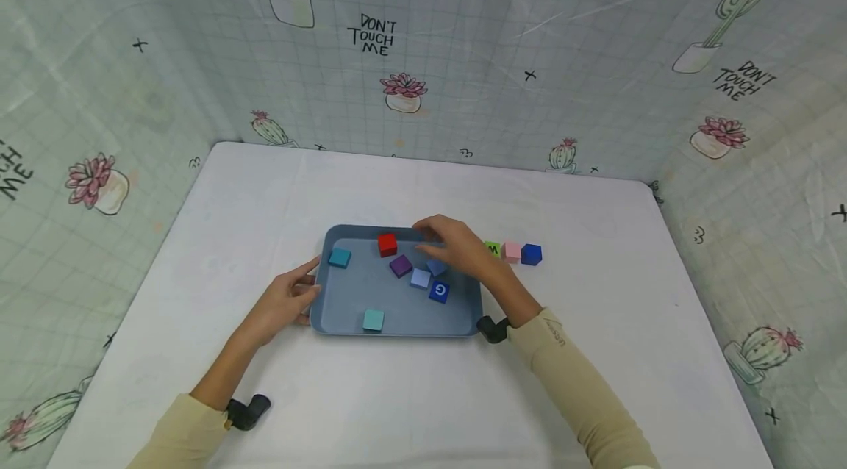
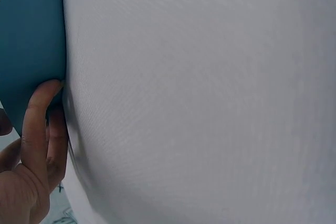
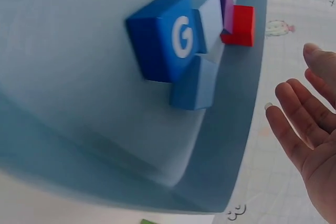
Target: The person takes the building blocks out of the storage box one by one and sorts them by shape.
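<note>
My left hand (image 1: 283, 306) touches the outer left side of a blue-grey tray (image 1: 397, 331); in the left wrist view its fingers (image 2: 34, 129) lie against the tray's wall. Above the tray's far right part hovers my right hand (image 1: 458, 242), fingers spread loosely around nothing. Below and beside it, in the tray, lie a dark blue letter-G block (image 1: 440, 292), a light blue block (image 1: 420, 278), a mid-blue block (image 3: 194, 83) and a purple block (image 1: 401, 266). A red block (image 1: 387, 245) is near the far wall. Teal blocks sit at the left (image 1: 340, 258) and front (image 1: 373, 320).
Right of the tray, a green letter block (image 1: 492, 248), a pink block (image 1: 511, 252) and a blue block (image 1: 531, 254) stand in a row on the white table (image 1: 595, 351). A cactus-print cloth (image 1: 463, 116) hangs behind and beside the table.
</note>
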A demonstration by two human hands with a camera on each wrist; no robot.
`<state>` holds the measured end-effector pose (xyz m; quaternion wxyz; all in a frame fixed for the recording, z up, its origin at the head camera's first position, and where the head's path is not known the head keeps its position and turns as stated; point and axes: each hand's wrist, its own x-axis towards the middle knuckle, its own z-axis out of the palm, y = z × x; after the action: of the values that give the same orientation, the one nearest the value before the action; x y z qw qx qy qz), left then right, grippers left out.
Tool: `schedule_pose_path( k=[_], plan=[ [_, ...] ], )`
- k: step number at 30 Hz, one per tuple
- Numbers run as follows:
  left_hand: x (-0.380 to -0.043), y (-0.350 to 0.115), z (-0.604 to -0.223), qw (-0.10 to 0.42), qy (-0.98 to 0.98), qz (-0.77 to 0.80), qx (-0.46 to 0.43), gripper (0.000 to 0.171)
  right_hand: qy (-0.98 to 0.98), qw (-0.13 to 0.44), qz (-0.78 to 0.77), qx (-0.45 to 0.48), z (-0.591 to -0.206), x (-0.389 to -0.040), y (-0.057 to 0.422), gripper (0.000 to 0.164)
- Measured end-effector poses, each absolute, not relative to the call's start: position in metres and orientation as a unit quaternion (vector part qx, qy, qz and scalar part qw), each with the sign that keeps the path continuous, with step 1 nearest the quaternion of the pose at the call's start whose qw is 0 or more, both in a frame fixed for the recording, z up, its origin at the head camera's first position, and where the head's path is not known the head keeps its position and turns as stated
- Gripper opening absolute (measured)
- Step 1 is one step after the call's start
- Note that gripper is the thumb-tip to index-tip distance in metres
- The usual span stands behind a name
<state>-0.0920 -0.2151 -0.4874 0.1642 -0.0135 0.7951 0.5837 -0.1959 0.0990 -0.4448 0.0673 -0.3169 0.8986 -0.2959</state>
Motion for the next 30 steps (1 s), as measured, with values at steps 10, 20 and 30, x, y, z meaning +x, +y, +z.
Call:
schedule_pose_path(
  k=[10,20,30],
  plan=[
    [-0.092,-0.216,-0.490,0.162,0.802,0.575,-0.020,0.060,0.883,0.071,-0.313,-0.343,-0.442,-0.201,0.085,0.037],
    [-0.092,-0.215,-0.492,0.160,0.795,0.584,-0.015,0.060,0.895,0.107,-0.284,-0.327,-0.450,-0.201,0.072,0.041],
    [-0.092,-0.215,-0.490,0.158,0.797,0.583,-0.018,0.059,0.910,0.132,-0.235,-0.315,-0.461,-0.203,0.067,0.052]
  ],
)
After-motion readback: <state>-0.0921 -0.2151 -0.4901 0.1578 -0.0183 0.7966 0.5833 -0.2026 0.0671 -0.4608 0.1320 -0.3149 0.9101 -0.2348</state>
